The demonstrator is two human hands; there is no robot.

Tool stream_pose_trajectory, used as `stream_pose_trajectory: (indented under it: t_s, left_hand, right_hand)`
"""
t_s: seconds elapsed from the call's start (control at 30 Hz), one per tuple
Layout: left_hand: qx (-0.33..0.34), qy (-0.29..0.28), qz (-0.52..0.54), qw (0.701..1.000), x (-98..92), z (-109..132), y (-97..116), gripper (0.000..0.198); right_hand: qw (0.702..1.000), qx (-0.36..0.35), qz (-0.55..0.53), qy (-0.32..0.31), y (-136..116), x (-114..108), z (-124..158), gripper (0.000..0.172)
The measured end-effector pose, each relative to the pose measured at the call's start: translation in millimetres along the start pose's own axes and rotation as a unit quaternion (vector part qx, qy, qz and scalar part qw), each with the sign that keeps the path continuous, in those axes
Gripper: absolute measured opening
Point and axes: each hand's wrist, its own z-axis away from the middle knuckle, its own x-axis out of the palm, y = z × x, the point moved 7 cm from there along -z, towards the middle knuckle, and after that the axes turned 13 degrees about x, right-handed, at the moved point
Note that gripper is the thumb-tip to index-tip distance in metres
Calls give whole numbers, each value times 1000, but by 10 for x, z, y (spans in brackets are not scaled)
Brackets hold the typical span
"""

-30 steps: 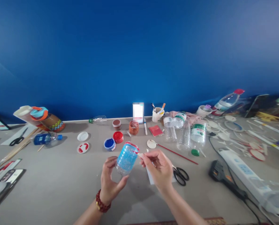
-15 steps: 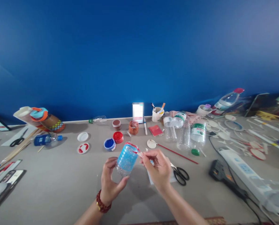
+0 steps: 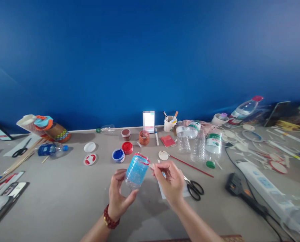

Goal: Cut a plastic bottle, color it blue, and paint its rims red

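Note:
My left hand (image 3: 121, 190) grips a cut-off clear plastic bottle (image 3: 136, 170) near its base, thumb in front and fingers behind. Blue paint covers the bottle's side and red paint runs along its rim. The bottle is tilted, its rim up and leaning right. Between the thumb and forefinger of my right hand (image 3: 170, 178) is a small thin white stick (image 3: 151, 165), close beside the red rim; whether it touches cannot be made out. Beyond the bottle stand open pots of blue paint (image 3: 118, 154) and red paint (image 3: 127, 147).
Black-handled scissors (image 3: 196, 190) and white paper lie just right of my right hand. A red-handled brush (image 3: 190, 165) rests on a white disc. Several plastic bottles (image 3: 213, 144), a glue gun (image 3: 238, 186) and a power strip (image 3: 262, 183) crowd the right. Paint lids (image 3: 90, 159) lie left.
The white stick's tip overlapped the red rim before; now it sits slightly to the right of it. The left hand keeps its hold on the bottle almost unmoved.

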Motion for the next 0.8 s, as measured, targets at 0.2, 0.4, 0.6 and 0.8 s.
stream_pose_trajectory:
  t_s: [0.2,0.4,0.6,0.8]
  left_hand:
    - [-9,5,15,1000,3,21,-28,48]
    - [-3,14,12,1000,-1,-17,18,46]
    - [-10,21,28,999,5,-27,6,44]
    - [-15,17,21,1000,-3,-9,1,44]
  right_hand:
    - [1000,6,-19,14,-15,-48,36,5]
    - [1000,-6,-5,-1,-21,29,-21,5]
    - [1000,3,-12,15,-37,-32,18,7]
    - [1000,-16,15,2,-71,20,-4,7]
